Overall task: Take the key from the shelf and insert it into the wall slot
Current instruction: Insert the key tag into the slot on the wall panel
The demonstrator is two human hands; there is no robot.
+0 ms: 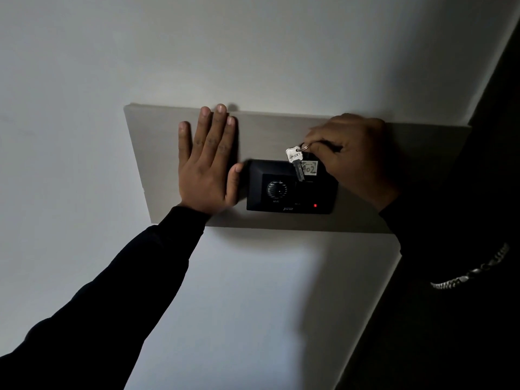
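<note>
A black wall unit [291, 188] with a round dial and a small red light sits on a pale panel [157, 164] fixed to the wall. My right hand [354, 156] pinches a key ring above the unit. From the ring hang a silver key [295, 161] and a tag [309, 168] marked 402. The tag hangs at the top right of the unit, where the slot lies dark and hard to make out. My left hand [208, 161] lies flat on the panel, fingers spread, its thumb touching the unit's left edge.
The room is dim. A white wall [253, 52] surrounds the panel. A dark surface [495, 136] runs down the right side, and a metal chain [472, 273] shows at the lower right. Both arms wear dark sleeves.
</note>
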